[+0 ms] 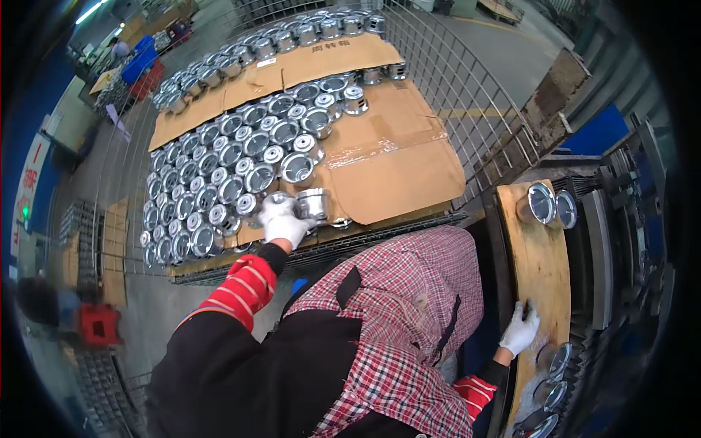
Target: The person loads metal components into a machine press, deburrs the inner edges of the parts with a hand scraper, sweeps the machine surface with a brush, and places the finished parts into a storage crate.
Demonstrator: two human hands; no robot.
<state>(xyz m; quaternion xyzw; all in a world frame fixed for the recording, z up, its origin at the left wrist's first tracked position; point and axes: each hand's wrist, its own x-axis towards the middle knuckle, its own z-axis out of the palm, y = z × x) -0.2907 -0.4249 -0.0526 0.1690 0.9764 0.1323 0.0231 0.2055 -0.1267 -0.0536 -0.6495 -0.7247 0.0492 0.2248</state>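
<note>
Metal cups stood packed beyond the half-curled left hand, its grip unclear, probably to save space, while the right hand lay loosely open, seemingly empty.

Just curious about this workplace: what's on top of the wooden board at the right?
Metal cups sit toward the wooden board's far and near ends; the gloved right hand is over the stretch between. Wood directly beneath cups and hand is covered, so unseen.
</note>
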